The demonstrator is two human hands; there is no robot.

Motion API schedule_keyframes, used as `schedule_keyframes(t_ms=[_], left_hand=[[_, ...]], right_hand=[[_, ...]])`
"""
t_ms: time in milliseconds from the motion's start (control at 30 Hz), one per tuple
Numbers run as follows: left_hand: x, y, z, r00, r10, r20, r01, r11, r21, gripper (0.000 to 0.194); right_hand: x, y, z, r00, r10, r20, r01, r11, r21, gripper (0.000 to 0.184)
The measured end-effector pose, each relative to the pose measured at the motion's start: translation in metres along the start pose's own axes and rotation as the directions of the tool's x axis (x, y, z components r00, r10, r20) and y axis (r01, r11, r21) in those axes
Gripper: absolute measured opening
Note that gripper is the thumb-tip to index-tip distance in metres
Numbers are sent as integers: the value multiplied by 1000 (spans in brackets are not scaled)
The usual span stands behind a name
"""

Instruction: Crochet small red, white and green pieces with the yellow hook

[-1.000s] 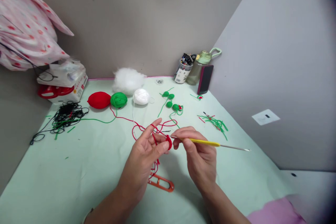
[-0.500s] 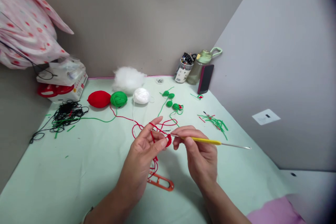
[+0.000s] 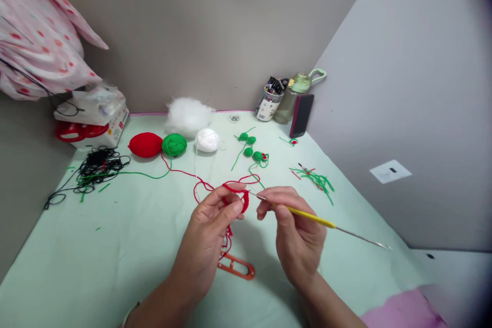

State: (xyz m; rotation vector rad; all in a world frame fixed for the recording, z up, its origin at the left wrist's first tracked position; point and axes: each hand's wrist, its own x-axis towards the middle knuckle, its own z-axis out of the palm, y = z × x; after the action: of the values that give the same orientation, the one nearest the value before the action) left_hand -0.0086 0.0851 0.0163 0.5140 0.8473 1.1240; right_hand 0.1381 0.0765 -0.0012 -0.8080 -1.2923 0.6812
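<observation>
My left hand [image 3: 209, 230] pinches a small red crochet piece [image 3: 244, 200], with red yarn [image 3: 230, 187] looped over its index finger. My right hand [image 3: 295, 233] grips a yellow-handled crochet hook [image 3: 311, 218]; the hook's tip touches the red piece and its steel tail points right and down. The red strand trails back across the pale green table [image 3: 126, 246] to a red yarn ball [image 3: 145, 144]. Orange snips [image 3: 236, 268] lie on the table just below my left hand.
Green [image 3: 174, 144] and white [image 3: 206, 140] yarn balls and white stuffing [image 3: 187, 117] sit at the back. Small green crocheted pieces [image 3: 251, 147], yarn scraps [image 3: 315, 179], tangled black cord [image 3: 96, 168], a box [image 3: 96, 123], pen jar [image 3: 269, 102], bottle [image 3: 294, 95] and phone [image 3: 302, 115] ring the table.
My left index finger has curled down over the yarn. The hook has tilted so its tail drops lower to the right, and the red piece has shifted slightly up.
</observation>
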Motion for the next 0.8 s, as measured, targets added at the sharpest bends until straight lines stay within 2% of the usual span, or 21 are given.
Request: schedule_keyframes(t_ms=[67,267,533,567,667,800], left_hand=[[1,-1,0,1000,10,1,-10,1000,5,9],[0,-1,0,1000,27,7,-27,999,-25,11],[-2,-6,0,998,13,54,-11,999,-33,7],[-2,-7,1,998,-5,70,7,1000,-30,12],[-3,-6,1,993,-76,88,77,997,-7,35],[-2,-1,-1,992,-97,75,95,995,39,44]], right_hand=[[0,0,0,1000,-18,14,19,999,-32,27],[-1,-1,0,998,-62,23,64,995,-71,29],[-4,-1,-3,995,-43,91,59,981,-185,30],[-4,0,-3,995,-32,97,49,982,-181,30],[-4,1,-2,995,30,96,-20,994,-104,27],[0,2,-1,984,169,62,-176,975,136,18]])
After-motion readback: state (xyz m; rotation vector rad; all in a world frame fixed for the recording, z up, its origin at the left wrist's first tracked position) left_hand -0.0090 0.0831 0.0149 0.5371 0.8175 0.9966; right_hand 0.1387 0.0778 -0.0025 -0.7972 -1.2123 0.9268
